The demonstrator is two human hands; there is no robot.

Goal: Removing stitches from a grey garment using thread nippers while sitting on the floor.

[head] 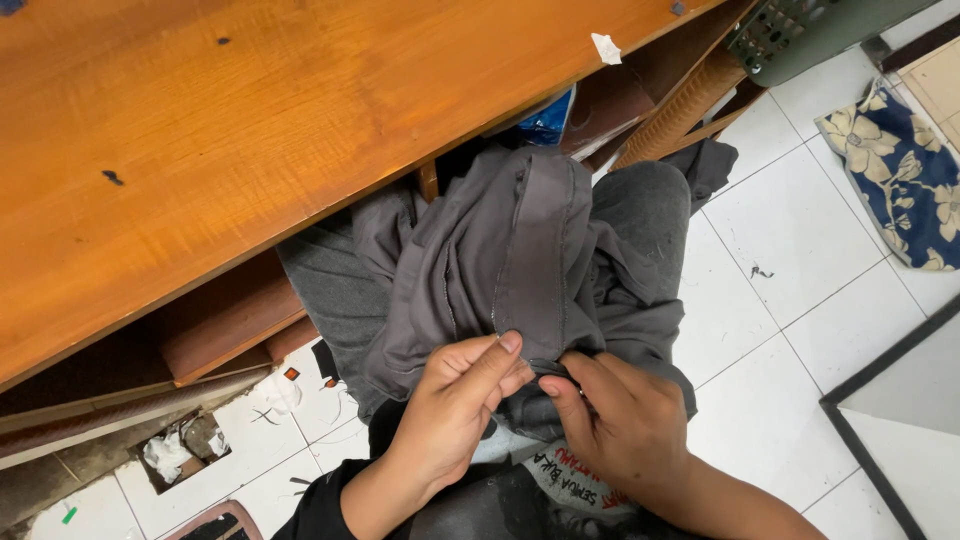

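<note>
Left hand [462, 392] and right hand [612, 410] each pinch the hem of grey trousers [520, 250] beside a wooden table [220, 130].

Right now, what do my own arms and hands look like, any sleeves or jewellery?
Both hands are bare: no gloves, rings or watch visible. The left hand comes out of a dark, black-looking sleeve pushed up the forearm. The right hand and its forearm show no sleeve.

Garment [520, 260] on lap, center; table [250, 130] at 11 o'clock; cloth [905, 175] on floor [790, 290], 2 o'clock; hands at 6 o'clock.
</note>
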